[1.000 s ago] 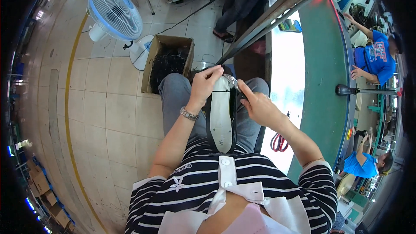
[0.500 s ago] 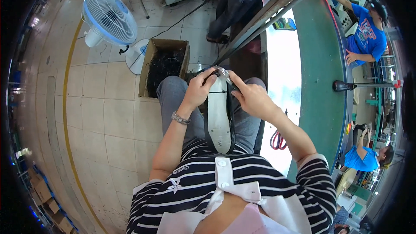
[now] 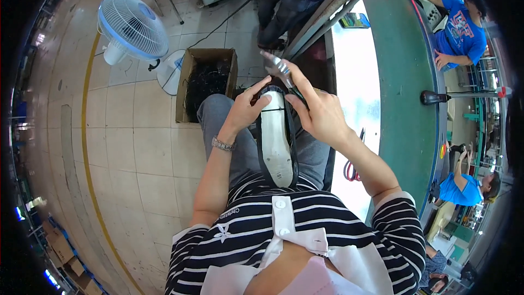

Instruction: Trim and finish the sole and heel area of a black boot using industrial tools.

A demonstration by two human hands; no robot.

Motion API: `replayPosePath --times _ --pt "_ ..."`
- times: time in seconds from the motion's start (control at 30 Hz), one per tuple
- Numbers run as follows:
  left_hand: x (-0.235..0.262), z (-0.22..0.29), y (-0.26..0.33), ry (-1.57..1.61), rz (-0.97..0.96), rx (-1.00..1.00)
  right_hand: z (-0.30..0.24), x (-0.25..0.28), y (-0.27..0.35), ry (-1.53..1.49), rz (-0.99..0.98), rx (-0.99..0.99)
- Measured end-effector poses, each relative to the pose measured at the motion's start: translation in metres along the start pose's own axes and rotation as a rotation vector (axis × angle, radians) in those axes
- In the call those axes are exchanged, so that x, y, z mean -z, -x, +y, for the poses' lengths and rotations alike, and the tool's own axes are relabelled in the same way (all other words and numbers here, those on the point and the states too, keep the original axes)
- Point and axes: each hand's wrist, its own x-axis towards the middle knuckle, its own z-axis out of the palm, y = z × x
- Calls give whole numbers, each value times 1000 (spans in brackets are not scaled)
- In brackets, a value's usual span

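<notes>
In my lap a black shoe upper on a last (image 3: 277, 155) lies bottom up, its pale underside showing and its toe pointing away from me. A thin black line crosses the underside near the toe. My left hand (image 3: 246, 110) grips the toe's left side, thumb on the underside and fingers round the edge. Metal pincers (image 3: 280, 70) are held in my right hand (image 3: 323, 116), their head just beyond the toe and apart from it. The right thumb rests against the toe's right edge. My palm hides most of the pincers' handles.
A cardboard box (image 3: 181, 87) holding black scraps stands beyond my left knee, next to a blue-and-white fan (image 3: 134, 26). At right, a bright white worktop (image 3: 355, 76) carries red-handled scissors (image 3: 352, 172) and borders a green belt (image 3: 401, 93). A metal post (image 3: 333, 13) slants overhead. Co-workers stand across the belt.
The pincers' head has lifted off the toe edge and now points away, slightly blurred. My right hand has turned with it. My left hand keeps its hold at the toe.
</notes>
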Motion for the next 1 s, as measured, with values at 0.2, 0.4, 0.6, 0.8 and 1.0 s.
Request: replayPosePath --times 0.2,0.4,0.6,0.8,1.0 --pt "8 -1 -10 31 -135 26 30 -13 18 161 -412 -230" --pt "11 7 -11 99 -171 -53 86 -9 78 -276 59 -907" --pt "11 17 -14 123 -207 21 181 -44 145 67 296 -993" --pt "7 18 -7 146 -164 38 182 -54 264 161 507 -961" --pt "1 18 -10 193 -186 8 129 -58 338 35 313 -1269"
